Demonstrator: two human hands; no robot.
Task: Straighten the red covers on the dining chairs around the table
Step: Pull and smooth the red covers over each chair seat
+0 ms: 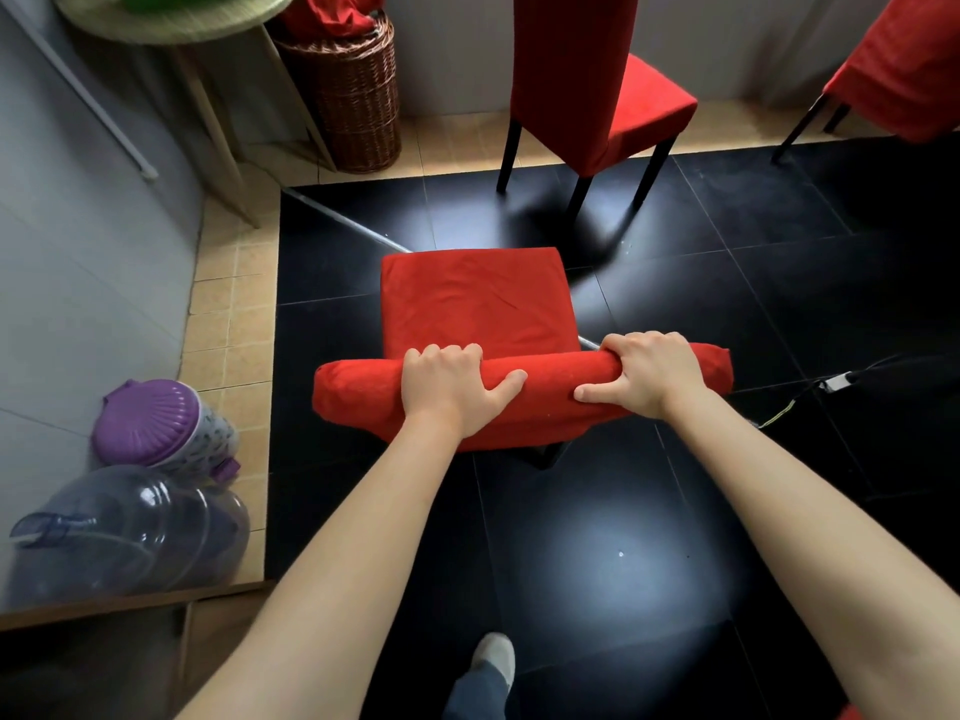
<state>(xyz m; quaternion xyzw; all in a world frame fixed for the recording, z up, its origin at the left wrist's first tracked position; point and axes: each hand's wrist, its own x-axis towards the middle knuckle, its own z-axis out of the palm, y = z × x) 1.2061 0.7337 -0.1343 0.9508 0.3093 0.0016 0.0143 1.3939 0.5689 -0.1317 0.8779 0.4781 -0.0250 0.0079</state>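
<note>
Red napped cover [470,298], creased on seat; L hand [448,388] + R hand [649,376] grip padded backrest top.

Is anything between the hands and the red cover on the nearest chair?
Nothing visible. The left hand and the right hand both already grip the covered top of the nearest chair's backrest, fingers curled over the front edge and thumbs on the near side. The red seat beyond is bare.
</note>
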